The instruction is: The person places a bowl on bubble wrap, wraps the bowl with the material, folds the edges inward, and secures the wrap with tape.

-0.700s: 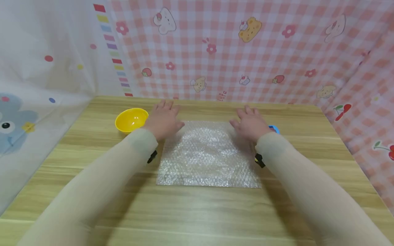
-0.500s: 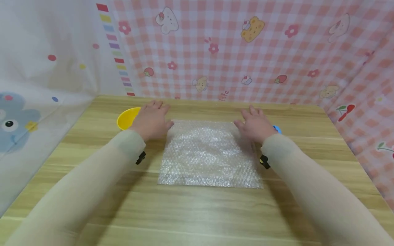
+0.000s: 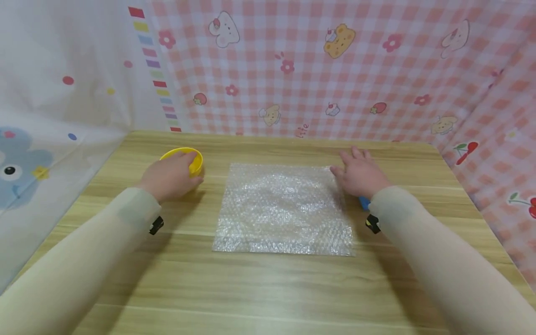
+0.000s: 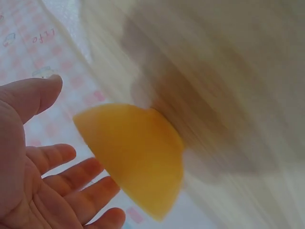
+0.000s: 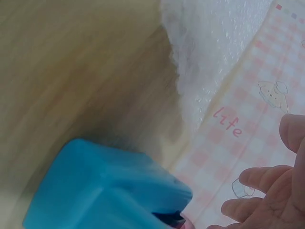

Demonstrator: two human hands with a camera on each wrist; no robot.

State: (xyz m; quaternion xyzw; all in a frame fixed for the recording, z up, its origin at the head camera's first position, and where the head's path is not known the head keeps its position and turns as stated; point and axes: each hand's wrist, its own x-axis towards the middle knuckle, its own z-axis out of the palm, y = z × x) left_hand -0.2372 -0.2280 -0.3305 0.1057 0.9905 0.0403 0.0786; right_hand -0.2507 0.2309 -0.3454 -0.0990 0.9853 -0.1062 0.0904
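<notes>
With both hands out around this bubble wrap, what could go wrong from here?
The left hand is at the yellow bowl, its fingers not curled round it, so a careless nudge might tip or slide it.

The right hand largely covers the blue boxy object in the head view, so it might get knocked.

The bubble wrap lies loose, its edge near the right hand, so a sideways sweep could drag or crease it.

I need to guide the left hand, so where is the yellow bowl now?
In the head view, the yellow bowl sits on the back left of the table, left of the bubble wrap, partly hidden by the left hand.
</notes>
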